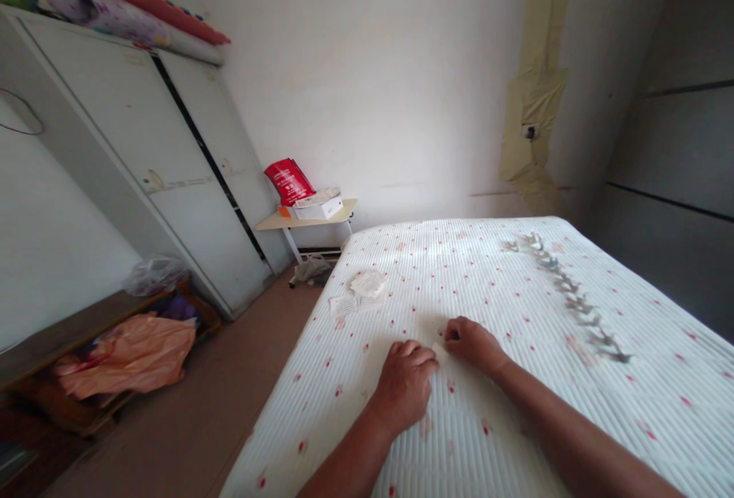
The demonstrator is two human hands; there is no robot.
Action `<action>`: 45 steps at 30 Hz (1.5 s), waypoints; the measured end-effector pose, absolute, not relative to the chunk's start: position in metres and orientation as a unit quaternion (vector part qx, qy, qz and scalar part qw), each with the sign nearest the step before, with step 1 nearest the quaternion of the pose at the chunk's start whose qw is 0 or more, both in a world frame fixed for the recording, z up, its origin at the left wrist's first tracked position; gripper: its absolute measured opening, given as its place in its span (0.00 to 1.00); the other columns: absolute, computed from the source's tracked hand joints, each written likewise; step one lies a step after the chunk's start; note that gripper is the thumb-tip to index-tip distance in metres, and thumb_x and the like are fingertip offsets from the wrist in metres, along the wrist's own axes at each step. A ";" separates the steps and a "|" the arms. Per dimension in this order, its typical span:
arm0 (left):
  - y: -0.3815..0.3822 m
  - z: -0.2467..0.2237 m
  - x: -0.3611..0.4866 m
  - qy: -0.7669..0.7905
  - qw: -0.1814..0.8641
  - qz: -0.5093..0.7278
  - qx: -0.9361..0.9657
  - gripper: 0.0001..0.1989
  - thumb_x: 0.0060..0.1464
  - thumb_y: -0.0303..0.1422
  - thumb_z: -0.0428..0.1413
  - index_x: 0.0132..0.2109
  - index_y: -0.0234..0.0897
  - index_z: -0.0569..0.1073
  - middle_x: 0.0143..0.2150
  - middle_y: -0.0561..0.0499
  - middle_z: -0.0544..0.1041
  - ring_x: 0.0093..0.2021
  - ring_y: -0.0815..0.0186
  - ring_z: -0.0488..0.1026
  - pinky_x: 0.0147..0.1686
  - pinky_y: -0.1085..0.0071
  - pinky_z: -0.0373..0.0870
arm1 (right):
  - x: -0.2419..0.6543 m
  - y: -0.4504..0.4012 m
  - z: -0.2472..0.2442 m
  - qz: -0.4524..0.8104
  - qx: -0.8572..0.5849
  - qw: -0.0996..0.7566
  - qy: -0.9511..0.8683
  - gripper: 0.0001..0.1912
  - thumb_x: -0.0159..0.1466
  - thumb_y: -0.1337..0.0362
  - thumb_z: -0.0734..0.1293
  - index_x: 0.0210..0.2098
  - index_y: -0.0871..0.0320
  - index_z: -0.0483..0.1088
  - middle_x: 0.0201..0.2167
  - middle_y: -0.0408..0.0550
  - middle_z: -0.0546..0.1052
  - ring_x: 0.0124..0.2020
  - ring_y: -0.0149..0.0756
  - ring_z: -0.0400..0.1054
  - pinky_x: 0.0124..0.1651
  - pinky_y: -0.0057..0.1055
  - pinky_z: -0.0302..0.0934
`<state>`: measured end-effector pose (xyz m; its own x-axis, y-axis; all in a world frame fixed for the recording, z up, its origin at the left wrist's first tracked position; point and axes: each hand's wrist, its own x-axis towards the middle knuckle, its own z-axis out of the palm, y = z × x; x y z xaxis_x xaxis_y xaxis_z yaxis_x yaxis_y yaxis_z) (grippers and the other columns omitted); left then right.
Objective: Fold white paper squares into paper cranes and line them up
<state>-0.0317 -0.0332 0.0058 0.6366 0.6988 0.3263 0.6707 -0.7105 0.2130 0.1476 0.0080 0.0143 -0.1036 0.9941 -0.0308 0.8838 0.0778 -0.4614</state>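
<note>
On the bed [321,406], a paper piece [440,349] was placed between left hand [406,379] and right hand [471,341], both curled; whether it was clamped could not be told. Peach plastic [131,353] was held in a wooden unit [86,327].

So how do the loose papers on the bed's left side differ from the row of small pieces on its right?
The papers lie flat and close together; the small pieces look folded and pointed, in a long line. The papers are whitish; the small pieces look greyer. Both rest on the bed.
</note>
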 end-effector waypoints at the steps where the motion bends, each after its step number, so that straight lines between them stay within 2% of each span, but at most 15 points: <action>1: -0.033 0.006 -0.032 0.379 0.037 0.195 0.904 0.13 0.53 0.25 0.49 0.44 0.41 0.72 0.42 0.51 0.74 0.44 0.63 0.64 0.45 0.63 0.59 | 0.147 0.007 0.014 0.185 -0.654 0.151 -0.718 0.04 0.54 0.66 0.63 0.26 0.59 0.70 0.29 0.45 0.71 0.29 0.30 0.64 0.29 0.24 0.50; 4: -0.033 0.008 -0.031 0.379 0.038 0.187 0.906 0.13 0.53 0.25 0.49 0.44 0.41 0.73 0.42 0.50 0.74 0.44 0.63 0.64 0.45 0.62 0.59 | 0.145 0.004 0.015 0.178 -0.654 0.144 -0.721 0.05 0.51 0.63 0.66 0.27 0.58 0.69 0.30 0.44 0.71 0.29 0.30 0.64 0.30 0.25 0.51; 10: -0.034 0.009 -0.032 0.377 0.032 0.190 0.906 0.12 0.53 0.24 0.49 0.42 0.40 0.73 0.42 0.50 0.74 0.44 0.63 0.64 0.44 0.63 0.59 | 0.148 0.004 0.016 0.200 -0.635 0.143 -0.732 0.05 0.51 0.71 0.63 0.27 0.58 0.69 0.32 0.45 0.72 0.34 0.31 0.66 0.33 0.24 0.53; 17: -0.030 0.006 -0.028 0.383 0.056 0.232 0.892 0.12 0.49 0.22 0.50 0.37 0.40 0.75 0.38 0.52 0.75 0.42 0.65 0.65 0.43 0.64 0.60 | 0.146 -0.005 0.014 0.173 -0.617 0.158 -0.752 0.10 0.53 0.68 0.64 0.35 0.59 0.68 0.37 0.47 0.70 0.35 0.32 0.67 0.35 0.25 0.53; 24: -0.021 0.000 -0.025 0.435 0.101 0.287 0.847 0.08 0.48 0.24 0.52 0.32 0.39 0.74 0.35 0.52 0.75 0.40 0.65 0.67 0.45 0.65 0.60 | 0.146 -0.003 0.009 0.171 -0.614 0.150 -0.756 0.09 0.52 0.69 0.64 0.34 0.57 0.68 0.36 0.44 0.69 0.34 0.31 0.67 0.33 0.24 0.52; 27: -0.017 -0.001 -0.023 0.501 0.097 0.289 0.810 0.05 0.47 0.28 0.54 0.33 0.38 0.73 0.35 0.51 0.73 0.40 0.64 0.66 0.42 0.66 0.61 | 0.146 -0.004 0.010 0.168 -0.612 0.151 -0.757 0.08 0.53 0.69 0.63 0.34 0.58 0.68 0.36 0.45 0.69 0.33 0.31 0.67 0.33 0.25 0.52; 31: -0.014 -0.001 -0.016 0.552 0.080 0.263 0.787 0.06 0.45 0.32 0.57 0.34 0.39 0.73 0.35 0.51 0.71 0.40 0.62 0.65 0.41 0.65 0.61 | 0.147 -0.006 0.012 0.174 -0.611 0.155 -0.756 0.08 0.53 0.68 0.63 0.34 0.58 0.68 0.35 0.45 0.69 0.34 0.32 0.67 0.33 0.24 0.52; 45: -0.012 0.001 -0.007 0.606 0.116 0.250 0.746 0.04 0.42 0.28 0.57 0.30 0.38 0.72 0.33 0.54 0.73 0.39 0.65 0.67 0.38 0.69 0.57 | 0.151 -0.006 0.012 0.197 -0.586 0.193 -0.762 0.10 0.52 0.69 0.64 0.35 0.57 0.70 0.37 0.45 0.71 0.36 0.32 0.67 0.36 0.24 0.55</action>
